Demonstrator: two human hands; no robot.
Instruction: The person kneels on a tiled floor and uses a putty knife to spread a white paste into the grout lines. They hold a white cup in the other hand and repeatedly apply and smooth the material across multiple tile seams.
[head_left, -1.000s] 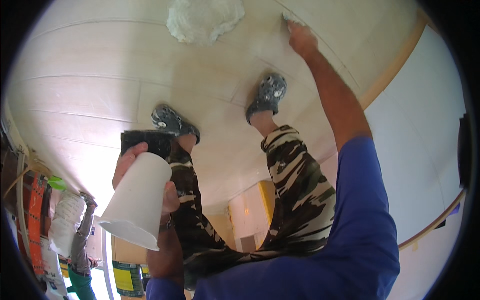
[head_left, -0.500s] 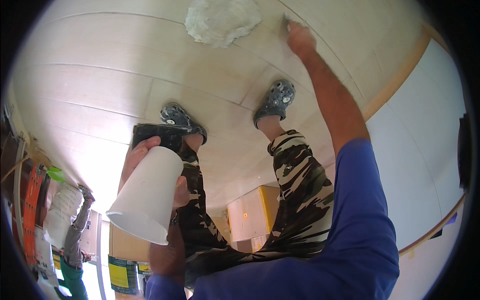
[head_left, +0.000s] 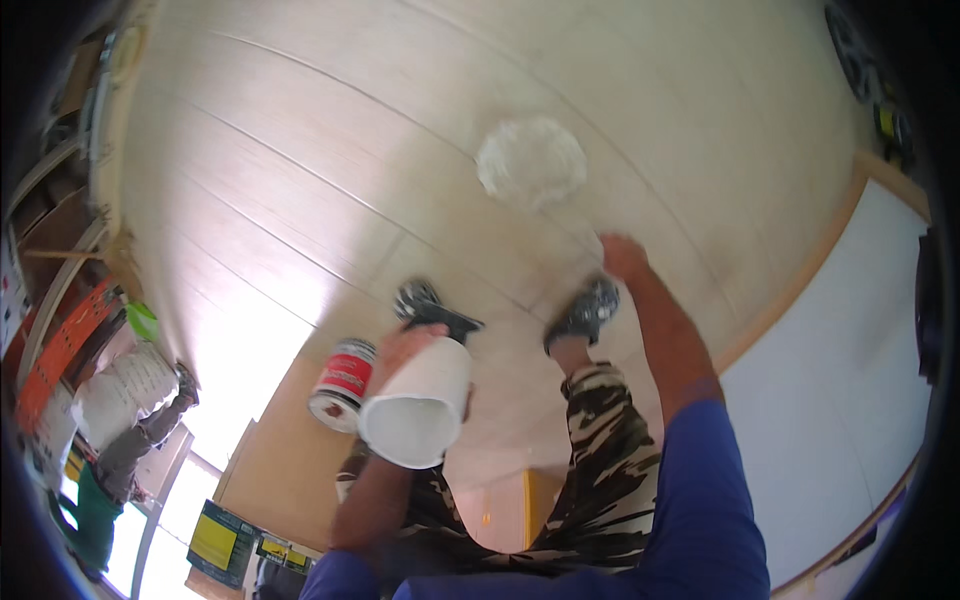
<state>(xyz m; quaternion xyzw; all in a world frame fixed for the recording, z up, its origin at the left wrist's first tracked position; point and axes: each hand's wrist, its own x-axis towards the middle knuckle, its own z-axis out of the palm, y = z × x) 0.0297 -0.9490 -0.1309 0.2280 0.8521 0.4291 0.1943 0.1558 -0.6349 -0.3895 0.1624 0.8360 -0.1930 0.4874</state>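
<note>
My left hand [head_left: 402, 350] is wrapped round a white plastic tub [head_left: 425, 385], tilted with its open mouth toward me. The tub's pale inside shows, with no clear contents. Just past my left fingers a dark flat blade-like tool [head_left: 455, 322] sticks out; whether the same hand grips it is hard to tell. My right hand [head_left: 624, 257] is closed and blurred, low over the pale plank floor beside my right shoe [head_left: 588, 310]. Whatever it pinches cannot be made out. Beyond it, a round patch of white paste [head_left: 532, 162] lies spread on the planks.
A tin with a red label [head_left: 346, 378] stands left of the tub, by a brown board [head_left: 275, 455]. A large white panel [head_left: 810, 380] with a wooden edge lies to the right. Another person [head_left: 125, 460] is at far left, near an orange perforated bar [head_left: 65, 350].
My view has shifted, so the paste patch sits lower and further right. My right hand has drawn back nearer my shoe. The tub's mouth has turned more toward me, and the red-labelled tin now shows.
</note>
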